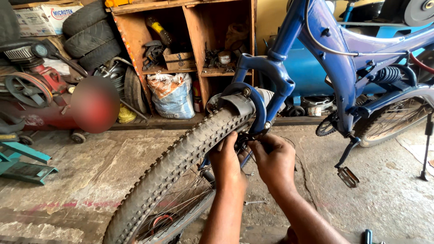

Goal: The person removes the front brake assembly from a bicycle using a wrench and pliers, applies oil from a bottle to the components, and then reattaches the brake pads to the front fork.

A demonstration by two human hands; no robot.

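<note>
A blue bicycle [334,68] stands on the concrete floor [90,167], its knobby front tyre [181,158] running up toward the blue fork [275,81]. Behind it is a wooden shelf [190,45] of parts. Both hands, the left [226,160] and the right [273,158], pinch the small brake part [242,141] beside the tyre. A spanner [256,202] lies on the floor.

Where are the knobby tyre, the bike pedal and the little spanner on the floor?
knobby tyre [181,156], head view, on the tread.
bike pedal [348,176], head view, on its flat body.
spanner [256,202], head view, on its shaft.
</note>
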